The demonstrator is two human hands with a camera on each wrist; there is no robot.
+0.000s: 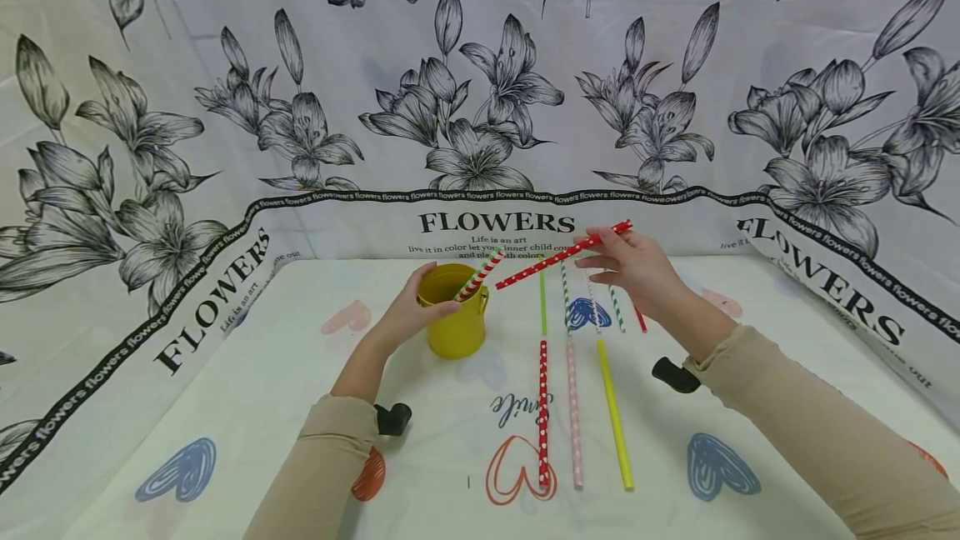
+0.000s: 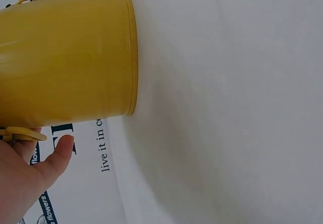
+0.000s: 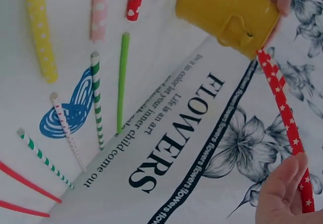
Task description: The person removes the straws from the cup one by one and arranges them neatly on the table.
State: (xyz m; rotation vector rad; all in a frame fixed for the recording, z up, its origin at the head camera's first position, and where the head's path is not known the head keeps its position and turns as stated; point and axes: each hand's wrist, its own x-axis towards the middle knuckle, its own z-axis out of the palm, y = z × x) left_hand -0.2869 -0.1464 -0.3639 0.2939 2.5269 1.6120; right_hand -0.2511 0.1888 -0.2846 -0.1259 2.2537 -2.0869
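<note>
My left hand [image 1: 405, 311] grips a small yellow bucket [image 1: 456, 333] at its left side, close to the rim. The left wrist view shows the bucket's smooth wall [image 2: 70, 57] and part of the hand [image 2: 25, 178] beside a handle lug. Striped straws [image 1: 480, 275], red, white and some green, lean out of the bucket's mouth. Up to the right, my right hand [image 1: 630, 269] pinches a red paper straw with white stars [image 1: 555, 257] near its upper end. This straw slants down toward the bucket, its low tip just right of the striped straws.
Nearer me lie a red dotted straw [image 1: 543, 415], a pink one [image 1: 574, 415] and a yellow one [image 1: 616, 415]. Behind them is a row with a green straw [image 3: 122, 82], green-striped straws [image 3: 97, 100] and red straws [image 3: 30, 181]. A flower-printed cloth [image 1: 480, 107] hangs behind the table.
</note>
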